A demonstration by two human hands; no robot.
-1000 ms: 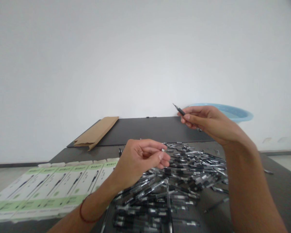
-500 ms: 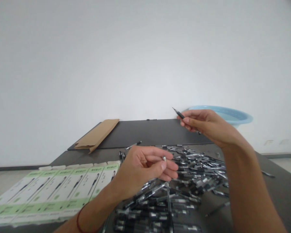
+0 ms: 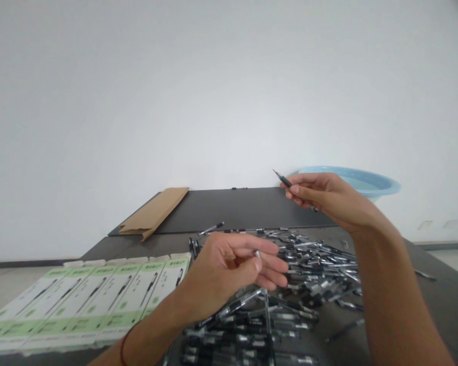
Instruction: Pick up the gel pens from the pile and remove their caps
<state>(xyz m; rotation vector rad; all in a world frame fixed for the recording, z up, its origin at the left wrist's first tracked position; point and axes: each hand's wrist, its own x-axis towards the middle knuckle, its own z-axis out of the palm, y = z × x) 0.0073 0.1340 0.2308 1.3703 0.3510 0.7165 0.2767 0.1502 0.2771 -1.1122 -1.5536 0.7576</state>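
Note:
Raised over the far side of the table, my right hand [image 3: 313, 192] pinches a black pen [image 3: 286, 181] with its bare writing point up and to the left. Lower and nearer, my left hand [image 3: 232, 262] has thumb and index finger together on a small, pale-tipped piece [image 3: 257, 253]; its kind cannot be made out. The other left fingers are loosely stretched. Under and beyond this hand spreads a heap of black and clear pens [image 3: 313, 269]. Below the left fingers a long thin clear tube [image 3: 267, 315] points toward me; whether it joins the held piece is hidden.
Several white and green boxes with pen pictures [image 3: 95, 295] lie in a row at the left. A brown paper bag [image 3: 156, 211] lies flat behind them. A light blue basin [image 3: 381, 186] stands beyond my right wrist. A loose pen [image 3: 211, 228] lies near the table's seam.
My left fingers have shifted slightly right and spread a little. The right hand keeps the pen in nearly the same place. The whole view has slid slightly.

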